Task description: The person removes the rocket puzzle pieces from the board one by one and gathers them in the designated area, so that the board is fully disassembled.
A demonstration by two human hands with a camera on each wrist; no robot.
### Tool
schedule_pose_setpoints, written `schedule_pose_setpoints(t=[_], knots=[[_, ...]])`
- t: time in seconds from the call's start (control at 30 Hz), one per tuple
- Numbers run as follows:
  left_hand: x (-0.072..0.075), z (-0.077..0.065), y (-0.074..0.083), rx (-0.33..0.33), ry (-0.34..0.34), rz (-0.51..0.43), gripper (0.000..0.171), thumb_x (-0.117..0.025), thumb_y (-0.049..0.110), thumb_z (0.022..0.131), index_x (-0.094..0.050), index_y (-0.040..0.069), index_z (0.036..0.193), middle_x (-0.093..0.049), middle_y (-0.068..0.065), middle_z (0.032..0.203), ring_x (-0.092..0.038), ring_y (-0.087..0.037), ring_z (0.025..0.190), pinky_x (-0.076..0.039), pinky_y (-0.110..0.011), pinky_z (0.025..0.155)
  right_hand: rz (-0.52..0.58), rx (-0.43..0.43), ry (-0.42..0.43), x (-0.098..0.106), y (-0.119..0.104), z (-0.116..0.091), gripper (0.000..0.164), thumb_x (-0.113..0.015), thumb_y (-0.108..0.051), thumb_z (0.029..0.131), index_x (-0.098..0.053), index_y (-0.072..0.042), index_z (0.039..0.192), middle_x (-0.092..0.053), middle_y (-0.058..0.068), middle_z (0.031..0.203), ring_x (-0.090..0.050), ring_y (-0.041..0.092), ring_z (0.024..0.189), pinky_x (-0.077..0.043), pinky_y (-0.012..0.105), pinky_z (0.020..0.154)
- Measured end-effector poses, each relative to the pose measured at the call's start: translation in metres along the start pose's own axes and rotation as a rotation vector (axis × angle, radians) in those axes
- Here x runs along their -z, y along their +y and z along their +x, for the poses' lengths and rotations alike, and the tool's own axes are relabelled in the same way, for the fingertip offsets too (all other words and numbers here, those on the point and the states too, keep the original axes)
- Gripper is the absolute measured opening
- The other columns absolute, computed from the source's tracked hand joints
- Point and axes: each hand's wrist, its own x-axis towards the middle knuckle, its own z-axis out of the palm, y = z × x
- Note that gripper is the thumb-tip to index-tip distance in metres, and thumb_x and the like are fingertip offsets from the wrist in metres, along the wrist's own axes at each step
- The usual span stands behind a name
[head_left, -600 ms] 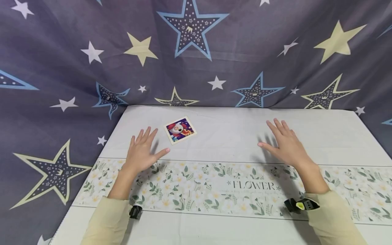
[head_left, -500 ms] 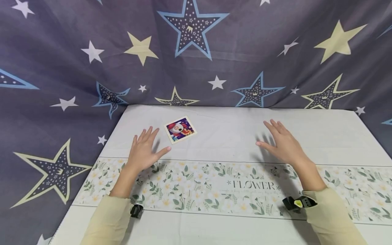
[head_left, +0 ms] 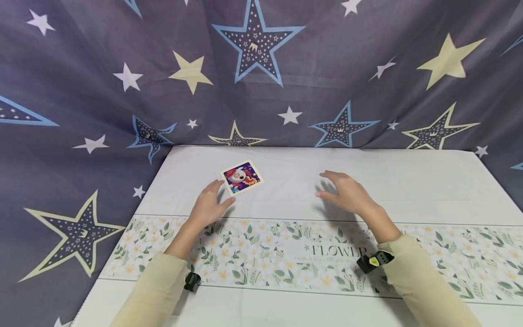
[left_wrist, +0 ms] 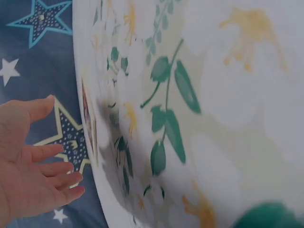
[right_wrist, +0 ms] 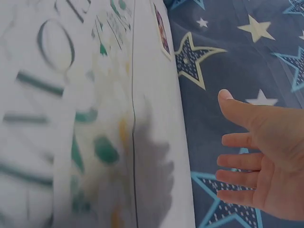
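Observation:
A square picture card (head_left: 243,177) with a pale border lies flat near the back of the table, left of the middle. It shows a cartoon figure in red and white on purple. At the card's near left corner, my left hand (head_left: 208,206) hovers with fingers spread and thumb apart, holding nothing. Well to the card's right, my right hand (head_left: 345,193) is raised over the white cloth, its fingers loosely extended and its palm turned inward. Both wrist views show a bare palm; in the right one the card (right_wrist: 162,31) appears edge-on at the top.
A white tablecloth (head_left: 294,181) covers the table, with a floral band (head_left: 261,254) marked "FLOWER" across it. Behind and at the left hangs a dark curtain (head_left: 310,54) with stars. Small black devices are strapped at both wrists.
My left hand has moved right, closer to the card. The right hand has moved left, with its fingers less spread. The head view has tilted slightly up; the card lies in place.

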Motion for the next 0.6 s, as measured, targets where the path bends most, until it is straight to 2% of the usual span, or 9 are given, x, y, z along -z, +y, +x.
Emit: schedule_pose_setpoints(t=[0.13,0.37,0.6], knots=[[-0.005,0.01,0.004,0.031,-0.024,-0.029,0.071,-0.057,0.037,0.094,-0.033,-0.003,0.147,-0.03,-0.027,0.154,-0.027,-0.044,0.144,-0.025,-0.056,0.118,0.014,0.051,-0.016,-0.011,-0.01,0.017,0.062,-0.064,-0.037,0.091,-0.049,0.0,0.139,-0.046,0.024,0.145,-0.044,0.042,0.134,-0.037,0.055,0.111],[-0.015,0.025,0.008,0.073,-0.049,-0.024,0.068,-0.057,0.035,0.095,-0.034,-0.002,0.147,-0.032,-0.025,0.153,-0.03,-0.042,0.143,-0.028,-0.053,0.118,0.001,0.129,-0.044,-0.031,-0.032,0.047,0.058,-0.066,-0.035,0.09,-0.053,0.001,0.134,-0.053,0.023,0.14,-0.051,0.038,0.13,-0.04,0.049,0.111],[-0.026,0.037,0.012,0.057,0.006,0.021,0.065,-0.059,0.029,0.093,-0.039,-0.007,0.143,-0.039,-0.028,0.147,-0.038,-0.043,0.137,-0.034,-0.051,0.116,0.014,0.173,-0.104,-0.058,-0.057,0.082,0.055,-0.064,-0.034,0.092,-0.053,-0.001,0.135,-0.053,0.019,0.141,-0.05,0.034,0.132,-0.037,0.044,0.115]])
